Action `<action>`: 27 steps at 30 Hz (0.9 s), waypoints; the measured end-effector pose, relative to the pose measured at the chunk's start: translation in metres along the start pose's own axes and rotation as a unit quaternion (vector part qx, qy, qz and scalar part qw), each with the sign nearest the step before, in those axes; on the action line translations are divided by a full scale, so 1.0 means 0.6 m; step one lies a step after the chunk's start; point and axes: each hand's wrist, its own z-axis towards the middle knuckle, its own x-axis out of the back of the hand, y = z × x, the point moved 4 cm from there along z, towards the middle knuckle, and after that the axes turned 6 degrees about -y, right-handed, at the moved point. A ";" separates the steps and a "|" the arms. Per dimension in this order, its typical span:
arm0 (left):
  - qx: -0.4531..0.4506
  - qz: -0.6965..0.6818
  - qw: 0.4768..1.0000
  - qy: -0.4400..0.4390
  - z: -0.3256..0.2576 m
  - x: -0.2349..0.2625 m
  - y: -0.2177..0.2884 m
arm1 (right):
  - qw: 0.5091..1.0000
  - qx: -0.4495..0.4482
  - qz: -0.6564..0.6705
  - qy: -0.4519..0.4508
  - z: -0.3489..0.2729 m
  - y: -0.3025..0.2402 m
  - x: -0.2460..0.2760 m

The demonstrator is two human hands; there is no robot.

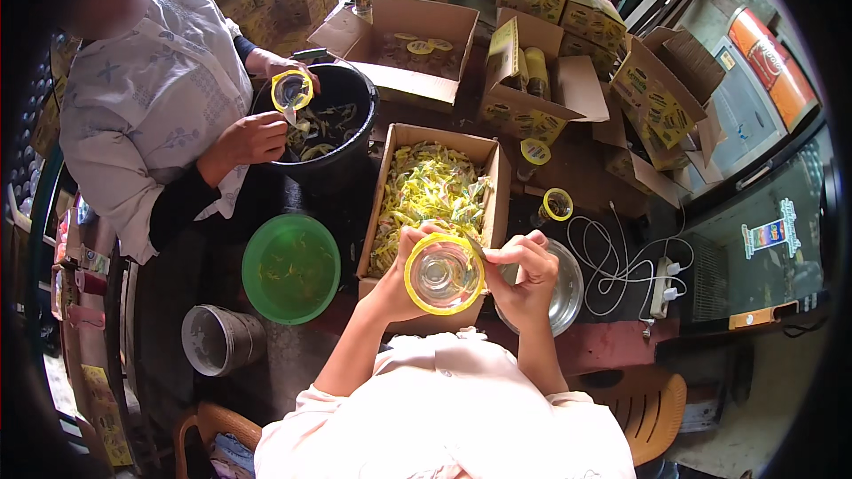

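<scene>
Two bare hands raised at mid-chest, forearms entering from below and converging over the near end of the carton. Left hand [396,288]: palm turned inward, fingers wrapped around the left side of a clear plastic cup [443,275] with a yellow rim. Right hand [527,277]: wrist bent inward, thumb and fingers pinched on a thin dark blade-like piece [476,247] (exact kind too small to tell), which meets the rim at upper right.

Cup position: between the hands, clamped in the left, yellow ring facing the camera. It sits in line with the near edge of the cardboard carton [502,200], which is filled with yellow and whitish scraps [433,186].

Surroundings: clear bowl [573,288] partly behind the right hand; green basin [248,271] to the left, grey bucket [238,343] nearer the body. Across the bench, at left, a co-worker [146,115] holds another yellow-rimmed cup [291,90] at a black bucket [337,164].
</scene>
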 end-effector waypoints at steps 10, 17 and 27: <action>0.071 -0.157 0.984 -0.031 -0.005 -0.005 -0.019 | 0.998 -0.018 0.050 -0.039 0.003 0.011 0.000; 0.088 -0.105 0.990 0.016 0.000 0.002 -0.010 | 0.998 -0.015 0.000 0.054 -0.007 0.006 -0.001; 0.103 -0.158 0.979 0.073 -0.013 -0.016 -0.018 | 0.996 -0.001 -0.019 0.081 -0.013 0.003 -0.005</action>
